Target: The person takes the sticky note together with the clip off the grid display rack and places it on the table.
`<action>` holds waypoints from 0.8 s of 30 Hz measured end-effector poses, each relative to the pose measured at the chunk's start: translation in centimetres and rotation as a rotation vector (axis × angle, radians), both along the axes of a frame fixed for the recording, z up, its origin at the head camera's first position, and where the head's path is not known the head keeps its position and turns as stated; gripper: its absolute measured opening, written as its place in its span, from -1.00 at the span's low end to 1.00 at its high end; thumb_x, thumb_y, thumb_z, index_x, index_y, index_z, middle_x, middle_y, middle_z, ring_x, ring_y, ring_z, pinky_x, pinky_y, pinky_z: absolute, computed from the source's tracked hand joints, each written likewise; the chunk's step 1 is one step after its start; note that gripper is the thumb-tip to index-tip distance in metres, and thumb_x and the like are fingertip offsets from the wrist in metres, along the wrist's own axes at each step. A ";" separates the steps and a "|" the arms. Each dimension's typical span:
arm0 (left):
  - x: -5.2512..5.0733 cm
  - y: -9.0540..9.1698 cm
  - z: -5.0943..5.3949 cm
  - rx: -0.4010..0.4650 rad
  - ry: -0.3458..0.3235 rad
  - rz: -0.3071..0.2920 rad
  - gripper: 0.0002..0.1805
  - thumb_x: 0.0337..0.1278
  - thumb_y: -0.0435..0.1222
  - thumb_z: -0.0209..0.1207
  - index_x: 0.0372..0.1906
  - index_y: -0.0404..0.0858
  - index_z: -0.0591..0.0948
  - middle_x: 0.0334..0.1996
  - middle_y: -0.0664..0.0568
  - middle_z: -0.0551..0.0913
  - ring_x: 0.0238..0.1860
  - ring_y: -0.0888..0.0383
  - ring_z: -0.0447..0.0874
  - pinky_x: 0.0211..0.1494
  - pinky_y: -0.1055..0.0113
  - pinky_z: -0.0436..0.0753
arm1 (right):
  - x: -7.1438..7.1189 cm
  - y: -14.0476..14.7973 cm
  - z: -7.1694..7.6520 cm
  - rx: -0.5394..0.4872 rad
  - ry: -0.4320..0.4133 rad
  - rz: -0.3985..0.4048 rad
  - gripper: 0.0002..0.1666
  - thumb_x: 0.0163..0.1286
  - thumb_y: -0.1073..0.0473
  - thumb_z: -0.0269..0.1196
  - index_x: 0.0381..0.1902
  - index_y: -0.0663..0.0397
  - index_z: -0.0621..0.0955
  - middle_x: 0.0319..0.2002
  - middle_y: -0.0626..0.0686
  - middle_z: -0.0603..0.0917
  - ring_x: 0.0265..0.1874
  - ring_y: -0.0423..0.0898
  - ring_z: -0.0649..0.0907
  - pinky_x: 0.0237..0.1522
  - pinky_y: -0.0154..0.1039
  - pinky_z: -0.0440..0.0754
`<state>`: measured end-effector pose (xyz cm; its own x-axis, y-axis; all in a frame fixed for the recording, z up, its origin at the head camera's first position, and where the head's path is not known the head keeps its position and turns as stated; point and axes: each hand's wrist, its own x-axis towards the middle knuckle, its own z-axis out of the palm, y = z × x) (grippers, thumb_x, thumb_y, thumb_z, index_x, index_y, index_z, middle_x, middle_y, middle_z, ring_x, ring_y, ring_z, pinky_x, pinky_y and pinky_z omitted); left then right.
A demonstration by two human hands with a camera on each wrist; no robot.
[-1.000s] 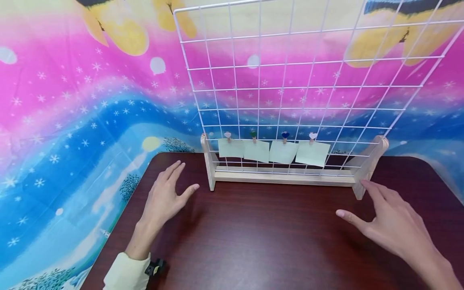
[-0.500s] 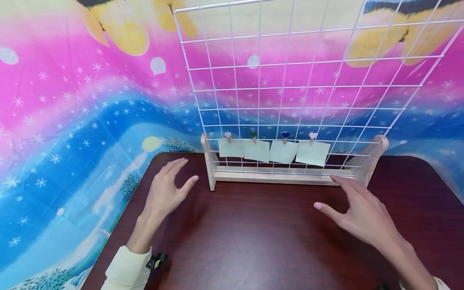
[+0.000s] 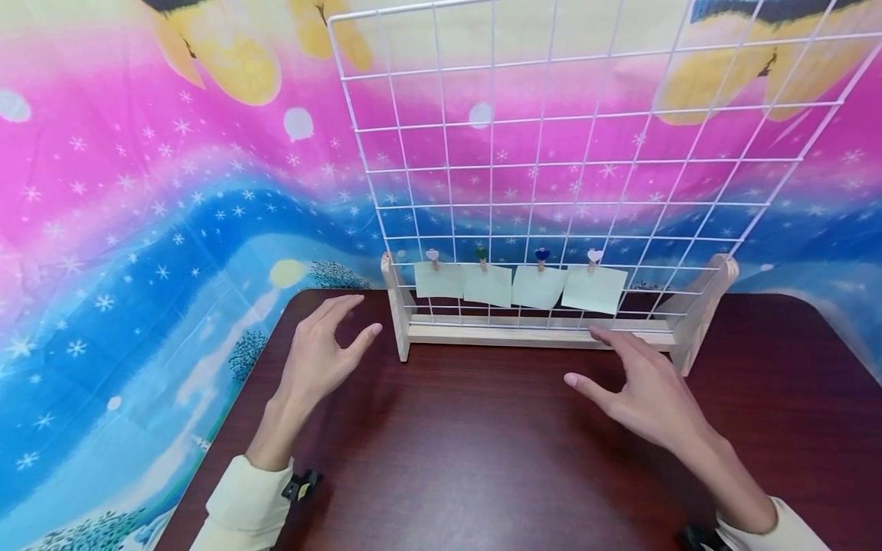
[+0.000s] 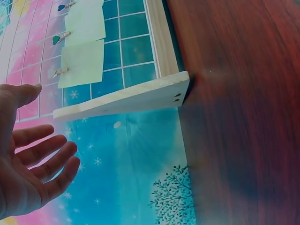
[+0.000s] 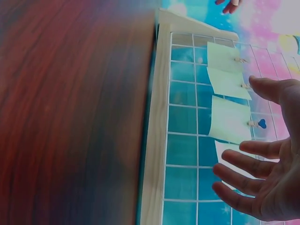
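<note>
A white wire grid (image 3: 491, 166) stands upright in a pale wooden base (image 3: 510, 337) on the table. Low on the grid, several light green paper notes (image 3: 540, 288) hang in a row, each under a small heart-topped clothespin (image 3: 542, 257). My left hand (image 3: 318, 356) hovers left of the base, fingers loosely bent, thumb apart, holding nothing. In the left wrist view its fingers (image 4: 54, 161) are apart from the stand. My right hand (image 3: 648, 386) is in front of the base's right part, thumb spread, with nothing in it; in the right wrist view its fingers overlap the nearest note.
The dark reddish-brown table (image 3: 468, 459) stretches out in front of the stand. Behind it hangs a bright pink and blue cloth (image 3: 172, 191) with snowflakes. A small black device (image 3: 301, 485) sits at the left sleeve (image 3: 248, 493).
My right hand has moved left, from beside the base's right end to in front of the base. The left hand has shifted only slightly. Notes and grid stay put.
</note>
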<state>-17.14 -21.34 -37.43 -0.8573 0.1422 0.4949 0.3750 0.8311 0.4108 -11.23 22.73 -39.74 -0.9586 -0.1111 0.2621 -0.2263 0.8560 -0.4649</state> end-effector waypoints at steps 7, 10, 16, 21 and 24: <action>-0.5 0.4 0.3 0.037 0.011 -0.024 -0.41 0.29 -0.08 0.47 0.34 -0.22 0.68 0.25 -0.14 0.74 0.01 -0.10 0.81 0.07 -0.08 0.79 | -0.7 -1.3 0.1 -0.040 0.022 0.017 -0.02 0.32 -0.38 0.47 0.51 0.02 0.52 0.38 0.25 0.63 0.37 0.32 0.60 0.23 0.44 0.56; -0.7 0.6 0.6 0.055 0.007 -0.037 -0.43 0.30 -0.09 0.47 0.34 -0.22 0.69 0.23 -0.13 0.75 -0.04 -0.09 0.82 0.01 -0.03 0.80 | -1.1 -2.0 0.1 -0.053 0.016 0.032 -0.05 0.35 -0.37 0.46 0.50 0.04 0.52 0.38 0.25 0.63 0.36 0.32 0.61 0.23 0.42 0.58; -1.2 1.3 1.3 0.092 0.007 -0.066 -0.45 0.31 -0.11 0.47 0.32 -0.23 0.70 0.15 -0.14 0.78 -0.13 -0.04 0.82 -0.08 0.01 0.82 | -1.8 -3.3 -0.1 -0.080 0.012 0.057 -0.09 0.38 -0.32 0.45 0.48 0.09 0.54 0.36 0.24 0.66 0.37 0.29 0.61 0.30 0.37 0.56; -1.9 2.0 1.8 0.106 0.016 -0.092 -0.47 0.32 -0.13 0.46 0.29 -0.27 0.71 0.02 -0.17 0.79 -0.22 -0.02 0.81 -0.15 0.02 0.82 | -2.4 -4.4 0.0 -0.098 0.006 0.065 -0.09 0.38 -0.30 0.46 0.48 0.09 0.53 0.36 0.22 0.67 0.34 0.27 0.63 0.32 0.35 0.57; -2.2 2.4 2.2 0.115 0.010 -0.108 -0.49 0.31 -0.14 0.46 0.28 -0.27 0.72 -0.05 -0.17 0.79 -0.28 -0.01 0.80 -0.18 0.03 0.82 | -2.7 -5.0 0.0 -0.121 -0.002 0.076 -0.11 0.38 -0.28 0.46 0.48 0.08 0.53 0.35 0.21 0.68 0.36 0.27 0.63 0.35 0.35 0.54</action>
<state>-19.39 -18.95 -35.26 -0.8348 0.1751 0.5220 0.4645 0.7331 0.4968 -13.92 17.74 -39.76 -0.9491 -0.1508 0.2764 -0.2873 0.7739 -0.5644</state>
